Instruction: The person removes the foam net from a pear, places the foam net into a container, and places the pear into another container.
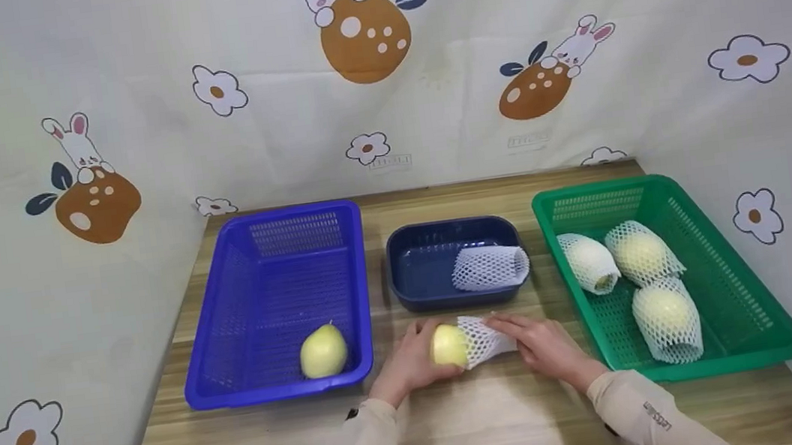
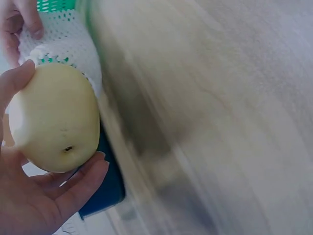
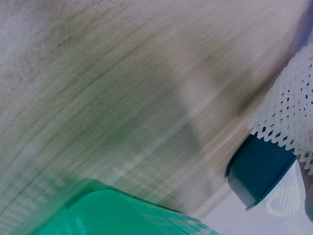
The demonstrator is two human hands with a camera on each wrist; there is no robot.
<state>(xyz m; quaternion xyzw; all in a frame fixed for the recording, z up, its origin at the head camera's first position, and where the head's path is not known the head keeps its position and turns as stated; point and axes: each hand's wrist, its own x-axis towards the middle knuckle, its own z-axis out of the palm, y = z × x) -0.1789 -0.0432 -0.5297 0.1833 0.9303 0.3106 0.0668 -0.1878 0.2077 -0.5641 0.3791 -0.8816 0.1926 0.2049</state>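
Observation:
My left hand (image 1: 417,360) grips a yellow-green pear (image 1: 449,346) with thumb and fingers curled round it; the left wrist view shows the blossom end of the pear (image 2: 56,117) towards the camera. A white foam net sleeve (image 1: 482,339) covers the pear's other end. My right hand (image 1: 543,344) pinches the sleeve near its right end, and its fingers show at the top left of the left wrist view. In the right wrist view, the foam net (image 3: 288,107) hangs at the right edge, with barely any of the hand showing.
A blue basket (image 1: 211,351) on the left holds one bare pear (image 1: 323,351). Behind my hands, a navy bin (image 1: 421,302) contains another foam net sleeve (image 1: 488,267). The green basket (image 1: 751,285) at the right holds three sleeved pears (image 1: 668,317). All stand on a wooden table (image 1: 468,440).

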